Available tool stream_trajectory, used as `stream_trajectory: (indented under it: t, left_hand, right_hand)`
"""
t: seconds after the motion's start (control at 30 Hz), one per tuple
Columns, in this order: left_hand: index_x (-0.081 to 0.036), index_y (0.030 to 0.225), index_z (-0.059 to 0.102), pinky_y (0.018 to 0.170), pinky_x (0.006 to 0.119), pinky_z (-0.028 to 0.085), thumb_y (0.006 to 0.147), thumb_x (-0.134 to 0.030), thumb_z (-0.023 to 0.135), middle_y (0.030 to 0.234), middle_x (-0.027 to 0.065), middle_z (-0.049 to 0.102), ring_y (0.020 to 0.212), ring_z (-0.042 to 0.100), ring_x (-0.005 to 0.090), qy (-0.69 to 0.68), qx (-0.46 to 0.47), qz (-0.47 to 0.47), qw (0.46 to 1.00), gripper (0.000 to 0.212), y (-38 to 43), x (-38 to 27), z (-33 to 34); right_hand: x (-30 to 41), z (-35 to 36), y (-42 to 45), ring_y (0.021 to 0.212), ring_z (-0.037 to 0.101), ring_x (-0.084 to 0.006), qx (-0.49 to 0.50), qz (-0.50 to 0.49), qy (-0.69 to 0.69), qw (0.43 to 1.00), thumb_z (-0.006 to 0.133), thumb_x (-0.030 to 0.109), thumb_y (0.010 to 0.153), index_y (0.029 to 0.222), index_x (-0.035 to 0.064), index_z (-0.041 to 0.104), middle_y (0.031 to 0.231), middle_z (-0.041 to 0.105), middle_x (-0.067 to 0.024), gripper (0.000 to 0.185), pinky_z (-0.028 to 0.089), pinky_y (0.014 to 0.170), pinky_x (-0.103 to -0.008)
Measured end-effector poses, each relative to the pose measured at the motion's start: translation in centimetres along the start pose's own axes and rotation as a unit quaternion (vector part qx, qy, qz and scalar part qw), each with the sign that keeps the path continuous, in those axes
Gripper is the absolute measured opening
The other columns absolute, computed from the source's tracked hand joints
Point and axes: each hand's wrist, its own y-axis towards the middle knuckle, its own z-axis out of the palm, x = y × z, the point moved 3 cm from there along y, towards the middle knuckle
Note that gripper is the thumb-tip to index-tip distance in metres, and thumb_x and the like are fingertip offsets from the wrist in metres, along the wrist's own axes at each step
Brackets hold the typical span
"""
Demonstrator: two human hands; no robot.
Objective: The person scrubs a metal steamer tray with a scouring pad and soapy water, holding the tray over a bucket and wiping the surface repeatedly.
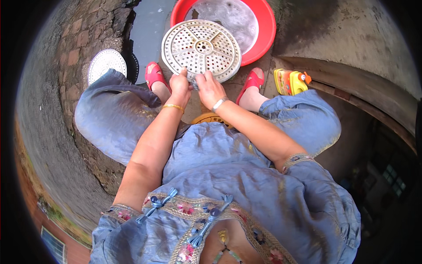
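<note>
A round perforated steamer plate [188,59], pale metal with brownish stains, is tilted over the near left rim of a red plastic basin [268,36]. At the plate's near edge, my left hand [180,87] grips the rim with the thumb on top. My right hand [210,90] is just beside it, fingers bent over the same edge. Between the two hands shows a small grey wad, likely a steel wool scourer [194,84], pressed against the rim by my right fingers. Sudsy grey water [227,16] fills the basin, partly hidden behind the plate.
A second, whiter perforated plate [107,64] leans at the left, beside a grey wet slab or water surface [150,26]. A yellow detergent bottle [290,82] with an orange cap stands by the concrete ledge [356,72] at right. Under me is a yellow stool [211,118].
</note>
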Motion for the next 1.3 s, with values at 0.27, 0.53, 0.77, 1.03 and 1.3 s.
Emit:
stream_trajectory:
  t: [0.27,0.53,0.77,1.03,1.3]
  left_hand:
    - [0.007,0.111,0.046,0.051,0.034,0.059,0.095,-0.02,0.042,0.093,0.019,0.063,0.068,0.066,0.0272,-0.033,0.039,-0.004,0.999,0.031,-0.8,-0.6,0.7]
    - [0.002,0.108,0.049,0.049,0.032,0.057,0.095,-0.021,0.044,0.092,0.0146,0.063,0.067,0.064,0.0245,-0.056,0.027,-0.021,0.998,0.027,-0.4,1.3,-0.2]
    - [0.002,0.11,0.049,0.05,0.031,0.057,0.096,-0.023,0.04,0.09,0.0151,0.065,0.067,0.066,0.0227,-0.013,0.048,-0.047,0.998,0.031,-0.8,0.9,-0.2]
    - [0.003,0.114,0.049,0.049,0.028,0.056,0.097,-0.025,0.04,0.094,0.0148,0.065,0.07,0.066,0.022,0.041,0.038,-0.055,0.997,0.034,-0.4,1.3,-0.2]
    - [0.006,0.111,0.046,0.046,0.032,0.057,0.094,-0.022,0.046,0.094,0.0178,0.063,0.07,0.066,0.0264,0.007,-0.018,-0.042,0.999,0.033,-1.1,0.7,-0.3]
  right_hand:
    - [-9.7,-2.6,-0.9,0.084,0.056,-0.0374,-0.003,-0.021,-0.117,0.993,0.047,0.006,0.079,0.096,0.0084,0.051,0.093,0.05,-0.0179,0.018,0.048,0.071,-0.0464]
    - [1.1,-0.5,2.5,0.086,0.055,-0.0381,0.111,-0.054,-0.036,0.992,0.051,0.009,0.078,0.091,0.0063,0.054,0.093,0.05,-0.0212,0.014,0.047,0.076,-0.0453]
    - [-10.2,-2.5,2.4,0.092,0.055,-0.0365,0.088,-0.035,-0.115,0.989,0.051,0.014,0.08,0.093,0.0125,0.056,0.1,0.051,-0.0168,0.014,0.048,0.075,-0.0463]
    - [-9.5,-4.3,4.3,0.098,0.053,-0.0384,0.094,-0.001,-0.131,0.987,0.054,0.01,0.078,0.104,0.0077,0.049,0.103,0.047,-0.0196,0.026,0.048,0.081,-0.0472]
    - [-2.9,-0.2,1.6,0.093,0.052,-0.0338,0.106,-0.086,-0.097,0.986,0.049,0.01,0.077,0.093,0.012,0.054,0.096,0.049,-0.016,0.017,0.048,0.075,-0.0428]
